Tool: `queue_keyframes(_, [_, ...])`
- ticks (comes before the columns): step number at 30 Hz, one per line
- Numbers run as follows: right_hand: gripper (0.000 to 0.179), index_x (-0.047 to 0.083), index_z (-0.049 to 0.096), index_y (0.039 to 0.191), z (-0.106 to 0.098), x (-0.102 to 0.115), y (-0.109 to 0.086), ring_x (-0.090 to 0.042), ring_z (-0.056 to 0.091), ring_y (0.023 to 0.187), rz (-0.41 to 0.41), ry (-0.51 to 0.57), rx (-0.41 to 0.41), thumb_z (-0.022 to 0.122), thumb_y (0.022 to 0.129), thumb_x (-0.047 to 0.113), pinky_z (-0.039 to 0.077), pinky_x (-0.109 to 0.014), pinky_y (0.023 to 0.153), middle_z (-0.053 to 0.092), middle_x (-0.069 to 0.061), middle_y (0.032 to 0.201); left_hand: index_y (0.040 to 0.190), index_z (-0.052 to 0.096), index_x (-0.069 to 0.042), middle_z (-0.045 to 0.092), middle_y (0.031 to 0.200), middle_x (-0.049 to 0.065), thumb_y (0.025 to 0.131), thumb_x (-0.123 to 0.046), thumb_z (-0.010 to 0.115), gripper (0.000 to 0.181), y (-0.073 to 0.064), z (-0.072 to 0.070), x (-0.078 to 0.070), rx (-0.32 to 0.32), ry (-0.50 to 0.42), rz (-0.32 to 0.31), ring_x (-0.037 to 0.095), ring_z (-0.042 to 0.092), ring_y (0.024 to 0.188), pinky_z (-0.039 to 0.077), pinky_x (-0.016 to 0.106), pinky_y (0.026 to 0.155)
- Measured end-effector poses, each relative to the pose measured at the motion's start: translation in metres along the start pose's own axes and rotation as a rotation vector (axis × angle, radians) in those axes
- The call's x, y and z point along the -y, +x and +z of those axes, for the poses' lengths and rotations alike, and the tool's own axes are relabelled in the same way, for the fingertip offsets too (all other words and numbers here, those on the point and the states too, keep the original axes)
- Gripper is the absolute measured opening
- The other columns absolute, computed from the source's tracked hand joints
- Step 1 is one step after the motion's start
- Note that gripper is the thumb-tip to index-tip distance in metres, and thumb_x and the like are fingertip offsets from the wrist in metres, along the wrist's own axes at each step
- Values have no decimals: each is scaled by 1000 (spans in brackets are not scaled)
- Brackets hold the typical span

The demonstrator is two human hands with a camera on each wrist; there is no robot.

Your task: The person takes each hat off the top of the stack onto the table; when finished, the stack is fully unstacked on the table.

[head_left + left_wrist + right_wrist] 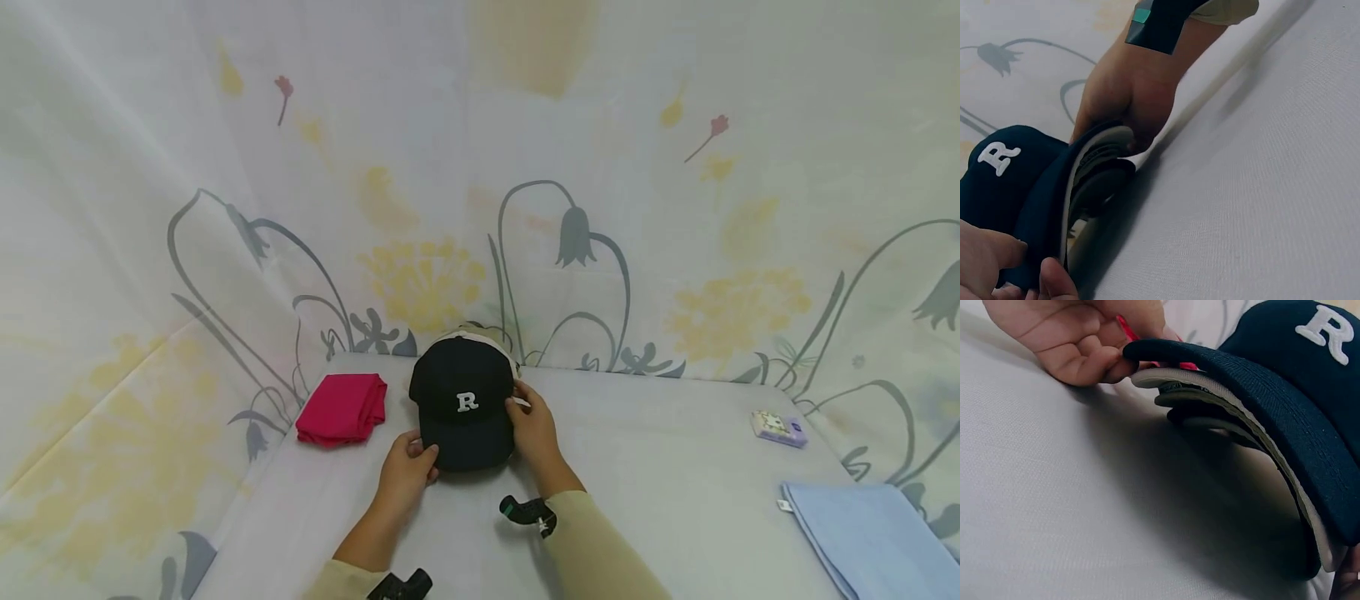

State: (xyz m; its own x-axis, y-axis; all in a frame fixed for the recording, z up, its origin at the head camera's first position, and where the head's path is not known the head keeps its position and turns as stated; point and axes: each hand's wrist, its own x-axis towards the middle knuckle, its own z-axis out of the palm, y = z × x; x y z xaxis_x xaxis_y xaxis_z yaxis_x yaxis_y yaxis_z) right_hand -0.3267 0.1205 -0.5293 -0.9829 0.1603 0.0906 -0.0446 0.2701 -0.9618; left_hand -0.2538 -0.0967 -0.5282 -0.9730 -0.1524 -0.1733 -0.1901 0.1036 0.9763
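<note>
A dark baseball cap (463, 371) with a white letter R tops a nested stack, its brim towards me. Beneath it show the brims of several other caps (1244, 403), one of them pale. My left hand (406, 471) pinches the left edge of the brim, thumb above and fingers below, as the left wrist view shows. On the opposite side my right hand (536, 429) grips the cap's edge, thumb on the front. Some of the right fingers are hidden behind the cap.
A folded red cloth (341, 408) lies left of the caps on the white table (637, 467). Farther right are a small purple-and-white packet (778, 428) and a folded light blue cloth (870, 533). A flower-printed curtain (660, 208) hangs along the table's back edge.
</note>
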Motion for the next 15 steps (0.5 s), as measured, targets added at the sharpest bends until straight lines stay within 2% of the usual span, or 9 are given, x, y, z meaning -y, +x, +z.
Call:
queue_keyframes(11, [41, 12, 60, 145, -4, 4, -3, -33, 63, 125, 11, 34, -4, 63, 106, 20, 54, -48, 105, 64, -12, 137, 147, 47, 4, 56, 121, 20, 103, -13, 65, 51, -3, 1, -2, -32, 24, 37, 19, 62, 83, 59, 27, 70])
queue_keyframes(15, [41, 10, 60, 144, -7, 6, -5, -31, 62, 124, 40, 42, -10, 63, 105, 19, 54, -47, 104, 64, -13, 136, 146, 48, 4, 57, 121, 19, 102, -13, 65, 50, -5, 2, -2, -30, 35, 41, 20, 62, 86, 59, 28, 72])
